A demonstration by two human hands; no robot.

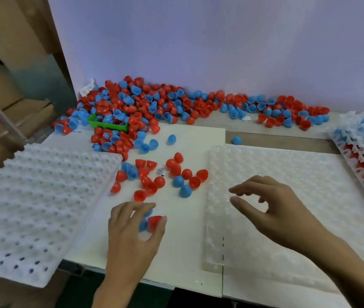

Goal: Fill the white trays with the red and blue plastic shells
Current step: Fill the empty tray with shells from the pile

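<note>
Blue shell (143,223) mostly hidden behind left hand (132,232) fingers and red shell (154,222); filled trays (363,150) cut off by right edge; green bin (107,124) largely buried under pile (154,103); small label (160,170) among loose shells too small to read; both hands blurred

Glossy red plastic half-shells (140,195) and sky-blue plastic half-shells (178,181) mingle in a two-coloured heap. Translucent white moulded trays (287,174) carry a regular dimple grid. A bright green plastic bin (101,125) sits beneath a pale lilac wall (221,41).
</note>
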